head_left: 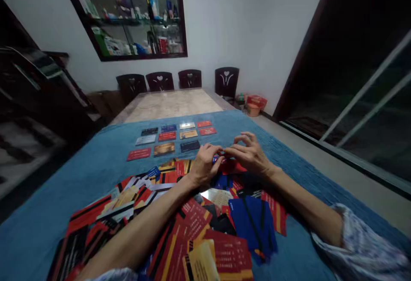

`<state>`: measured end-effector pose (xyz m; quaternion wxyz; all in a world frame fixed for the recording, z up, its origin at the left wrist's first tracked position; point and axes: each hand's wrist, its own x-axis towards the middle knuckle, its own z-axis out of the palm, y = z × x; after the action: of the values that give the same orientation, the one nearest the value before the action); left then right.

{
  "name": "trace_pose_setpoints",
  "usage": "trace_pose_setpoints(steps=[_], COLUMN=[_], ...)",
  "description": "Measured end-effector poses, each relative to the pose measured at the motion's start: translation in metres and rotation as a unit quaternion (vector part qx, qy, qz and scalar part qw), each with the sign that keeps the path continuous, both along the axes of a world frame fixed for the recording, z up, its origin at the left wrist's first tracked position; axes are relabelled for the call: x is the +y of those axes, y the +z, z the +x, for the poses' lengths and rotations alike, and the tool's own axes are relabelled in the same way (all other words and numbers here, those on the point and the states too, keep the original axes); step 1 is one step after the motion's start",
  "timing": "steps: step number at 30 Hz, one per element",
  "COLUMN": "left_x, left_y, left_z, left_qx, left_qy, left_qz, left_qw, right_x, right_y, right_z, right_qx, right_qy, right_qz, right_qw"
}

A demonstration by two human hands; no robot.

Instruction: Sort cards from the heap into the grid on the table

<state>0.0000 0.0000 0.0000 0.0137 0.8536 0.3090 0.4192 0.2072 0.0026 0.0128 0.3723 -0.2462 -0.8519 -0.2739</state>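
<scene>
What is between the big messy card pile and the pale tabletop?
Rows of separate cards lie between them on the blue cloth, as the head view shows.

Both arms are stretched forward and brought inward, so that the hands are met near the middle of the view. The left forearm (154, 217) is slanted up from the lower left, with the back of the left hand (205, 163) turned upward and its thumb pointed toward the other hand. The right forearm (303, 197) is angled in from the lower right; on the right hand (248, 153), the outer fingers are lifted and bent. The fingertips are brought close together, apparently pinched, though fine detail is blurred.
</scene>
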Motion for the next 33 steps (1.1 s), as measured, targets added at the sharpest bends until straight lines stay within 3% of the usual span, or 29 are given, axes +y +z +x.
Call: trace_pose_setpoints(steps=[7, 13, 16, 23, 33], left_x=[-0.003, -0.004, -0.003, -0.001, 0.001], left_y=[0.001, 0.006, 0.006, 0.006, 0.013], left_z=[-0.003, -0.005, -0.005, -0.004, 0.000], left_qx=[0.032, 0.052, 0.051, 0.048, 0.125], left_qy=[0.027, 0.062, 0.093, 0.109, 0.143], left_qz=[-0.041, -0.082, -0.103, -0.119, -0.129], left_qw=[0.998, 0.993, 0.989, 0.986, 0.973], right_x=[0.007, 0.017, 0.018, 0.016, 0.022], right_y=[-0.011, -0.026, -0.027, -0.020, -0.027], right_z=[-0.002, 0.015, 0.018, 0.017, 0.019], right_qx=[0.041, 0.054, 0.066, 0.064, 0.074], right_qy=[-0.013, -0.040, -0.043, -0.068, -0.069], right_qz=[-0.066, -0.239, -0.280, -0.262, -0.201], right_qw=[0.997, 0.969, 0.957, 0.961, 0.974])
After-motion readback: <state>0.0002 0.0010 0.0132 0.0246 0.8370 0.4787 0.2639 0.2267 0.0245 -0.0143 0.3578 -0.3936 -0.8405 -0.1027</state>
